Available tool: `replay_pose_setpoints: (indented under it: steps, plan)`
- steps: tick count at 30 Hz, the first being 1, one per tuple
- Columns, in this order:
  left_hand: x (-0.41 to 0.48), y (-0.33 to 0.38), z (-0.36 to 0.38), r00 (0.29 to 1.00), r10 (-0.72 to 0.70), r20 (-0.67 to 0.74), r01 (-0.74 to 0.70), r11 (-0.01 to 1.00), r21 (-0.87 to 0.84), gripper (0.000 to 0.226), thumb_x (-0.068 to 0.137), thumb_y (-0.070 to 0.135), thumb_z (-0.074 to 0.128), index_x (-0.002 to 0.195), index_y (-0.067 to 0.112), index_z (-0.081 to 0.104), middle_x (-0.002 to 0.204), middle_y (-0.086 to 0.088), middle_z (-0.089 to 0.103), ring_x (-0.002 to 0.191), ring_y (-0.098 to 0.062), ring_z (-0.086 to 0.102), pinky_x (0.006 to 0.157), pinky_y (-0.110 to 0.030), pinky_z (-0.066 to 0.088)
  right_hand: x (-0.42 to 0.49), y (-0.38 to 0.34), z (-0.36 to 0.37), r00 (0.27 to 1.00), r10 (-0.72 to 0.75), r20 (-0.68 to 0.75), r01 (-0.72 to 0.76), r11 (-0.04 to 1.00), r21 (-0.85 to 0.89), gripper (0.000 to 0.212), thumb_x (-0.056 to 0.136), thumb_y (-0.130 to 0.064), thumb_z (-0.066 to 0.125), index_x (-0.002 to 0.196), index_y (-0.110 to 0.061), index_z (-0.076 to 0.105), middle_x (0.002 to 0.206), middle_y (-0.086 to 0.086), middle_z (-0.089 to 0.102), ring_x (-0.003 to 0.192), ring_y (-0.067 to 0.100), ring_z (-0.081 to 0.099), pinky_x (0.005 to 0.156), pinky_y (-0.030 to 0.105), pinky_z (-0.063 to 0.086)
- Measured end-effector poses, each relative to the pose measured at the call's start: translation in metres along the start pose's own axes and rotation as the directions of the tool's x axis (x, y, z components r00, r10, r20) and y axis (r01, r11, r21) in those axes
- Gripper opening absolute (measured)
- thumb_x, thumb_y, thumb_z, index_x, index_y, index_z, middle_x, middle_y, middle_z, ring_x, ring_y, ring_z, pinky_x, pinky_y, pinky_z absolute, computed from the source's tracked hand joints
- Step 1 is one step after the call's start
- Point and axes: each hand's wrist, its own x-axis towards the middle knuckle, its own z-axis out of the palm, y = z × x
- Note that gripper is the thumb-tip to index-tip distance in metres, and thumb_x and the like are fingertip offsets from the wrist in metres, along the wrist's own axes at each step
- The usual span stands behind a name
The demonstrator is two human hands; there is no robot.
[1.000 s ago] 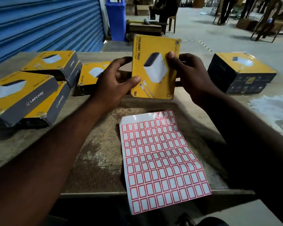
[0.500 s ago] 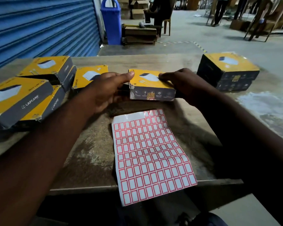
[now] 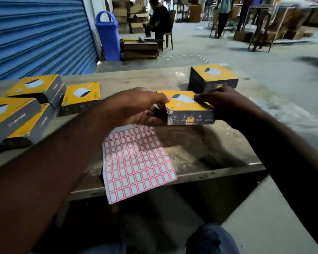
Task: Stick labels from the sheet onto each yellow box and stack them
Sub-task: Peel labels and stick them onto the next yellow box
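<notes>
Yellow box [image 3: 185,105] clamped level between left hand [image 3: 136,109] and right hand [image 3: 220,103], label sheet [image 3: 136,162] just beneath the left. Labelling step, it seems: next, one hand frees up to peel a sticker.

We've got bare surface [image 3: 200,147] right of the label sheet [image 3: 136,162] to pass through. Left side's crowded by a pile of boxes [image 3: 31,107], a stack [image 3: 213,77] blocks the far right, and the held box [image 3: 187,107] fills the middle.
</notes>
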Motion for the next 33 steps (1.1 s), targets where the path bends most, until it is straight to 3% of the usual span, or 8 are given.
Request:
replay_pose_setpoints:
  steps: [1,5,11,13,18,21,26,33]
  plan:
    - [0.004,0.0,0.011,1.0,0.001,0.009,-0.001,1.0,0.003,0.038,0.097,0.021,0.059,0.123,-0.006,0.059,0.097,-0.017,0.068,0.078,-0.021,0.069,0.064,-0.025,0.06,-0.004,0.005,-0.011,1.0,-0.009,-0.008,0.009,1.0,-0.002,0.028,0.084,-0.018,0.075,0.1,0.004,0.068,0.097,0.021,0.068,0.083,0.029,0.07,0.078,0.045,0.06]
    - [0.023,-0.001,0.055,0.999,0.019,0.036,-0.019,1.0,0.018,0.034,0.098,0.019,0.059,0.123,-0.003,0.06,0.102,-0.014,0.065,0.081,-0.019,0.065,0.06,-0.024,0.058,-0.015,0.021,-0.052,0.999,-0.011,-0.034,0.011,1.0,-0.012,0.022,0.086,-0.017,0.072,0.101,-0.001,0.07,0.089,0.012,0.065,0.07,0.019,0.064,0.053,0.024,0.052]
    - [0.057,-0.001,0.104,1.0,0.021,0.0,-0.021,1.0,-0.01,0.03,0.096,0.019,0.062,0.118,-0.002,0.061,0.109,-0.017,0.069,0.081,-0.019,0.069,0.06,-0.026,0.058,-0.003,0.034,-0.094,0.989,0.014,-0.151,-0.023,0.998,-0.056,0.033,0.081,-0.02,0.077,0.103,0.004,0.072,0.088,0.014,0.056,0.072,0.026,0.052,0.058,0.031,0.04]
    - [0.065,0.0,0.116,0.998,0.042,-0.047,-0.04,0.999,0.03,0.025,0.095,0.018,0.062,0.11,-0.002,0.061,0.108,-0.017,0.069,0.081,-0.022,0.071,0.063,-0.029,0.059,0.003,0.037,-0.102,0.986,0.011,-0.166,-0.021,0.998,-0.056,0.031,0.081,-0.018,0.076,0.103,0.004,0.072,0.085,0.013,0.055,0.064,0.024,0.052,0.052,0.028,0.042]
    - [0.075,0.004,0.131,0.989,0.083,-0.122,-0.076,0.995,0.067,0.017,0.094,0.017,0.063,0.082,0.006,0.058,0.094,-0.015,0.066,0.08,-0.027,0.069,0.078,-0.045,0.062,0.02,0.04,-0.107,0.969,-0.004,-0.249,-0.028,0.992,-0.124,0.043,0.078,-0.02,0.078,0.1,0.014,0.067,0.064,0.008,0.041,0.059,0.022,0.041,0.059,0.034,0.035]
    - [0.077,0.003,0.137,0.976,0.146,-0.16,-0.123,0.981,0.147,0.017,0.092,0.026,0.066,0.085,0.011,0.063,0.101,-0.012,0.072,0.091,-0.027,0.071,0.079,-0.047,0.062,0.026,0.044,-0.109,0.963,-0.005,-0.271,-0.054,0.976,-0.213,0.037,0.079,-0.02,0.076,0.098,0.012,0.069,0.057,0.006,0.035,0.052,0.02,0.033,0.054,0.031,0.026]
    - [0.079,0.004,0.142,0.948,0.22,-0.231,-0.148,0.944,0.293,0.025,0.09,0.038,0.067,0.08,0.02,0.052,0.106,-0.01,0.067,0.097,-0.029,0.068,0.084,-0.047,0.06,0.034,0.049,-0.11,0.955,-0.008,-0.298,-0.063,0.972,-0.228,0.04,0.079,-0.023,0.076,0.099,0.011,0.069,0.061,0.009,0.038,0.057,0.021,0.035,0.057,0.033,0.027]
    - [0.081,-0.001,0.14,0.926,0.268,-0.267,-0.141,0.9,0.413,0.027,0.093,0.042,0.063,0.085,0.017,0.057,0.1,-0.007,0.068,0.092,-0.026,0.068,0.085,-0.043,0.058,0.043,0.052,-0.109,0.946,-0.036,-0.322,-0.058,0.959,-0.279,0.029,0.08,-0.023,0.075,0.092,0.004,0.074,0.06,0.009,0.048,0.056,0.018,0.04,0.056,0.03,0.03]
